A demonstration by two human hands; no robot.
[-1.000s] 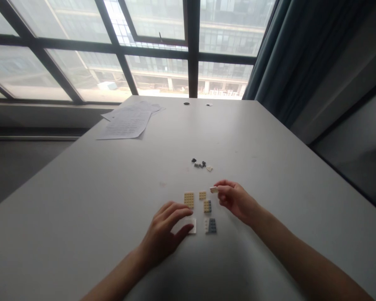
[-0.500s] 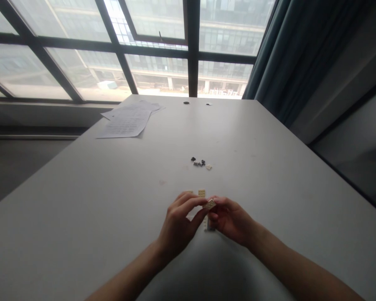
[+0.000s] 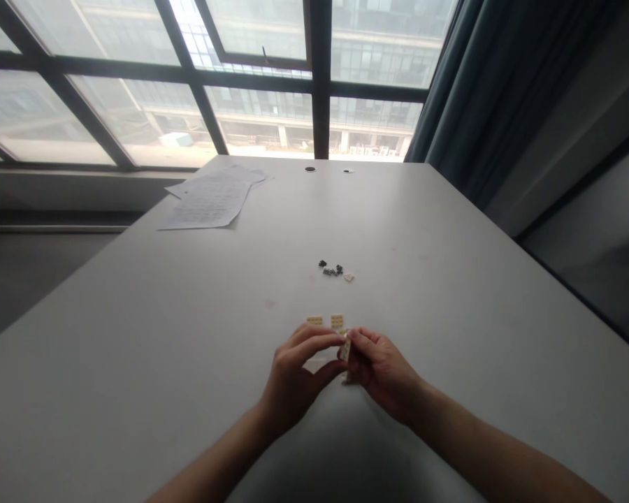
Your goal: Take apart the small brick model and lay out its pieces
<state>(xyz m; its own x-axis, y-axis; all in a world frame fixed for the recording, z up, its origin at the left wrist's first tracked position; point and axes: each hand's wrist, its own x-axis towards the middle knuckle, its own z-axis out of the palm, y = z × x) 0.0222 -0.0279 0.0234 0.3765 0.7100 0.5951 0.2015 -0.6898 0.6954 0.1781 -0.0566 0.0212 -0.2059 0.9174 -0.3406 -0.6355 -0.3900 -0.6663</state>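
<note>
My left hand [image 3: 300,370] and right hand [image 3: 386,367] clamp a small off-white studded plastic plate [image 3: 346,348], apparently for stability. Beyond it lie yellow rectangular studded pieces [image 3: 336,321].

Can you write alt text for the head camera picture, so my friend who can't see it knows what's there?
A left hand and a right hand hold a small pale piece above a white table. Beyond them lie yellowish studded plates, tiny dark and pale pieces, and papers near a window.
</note>
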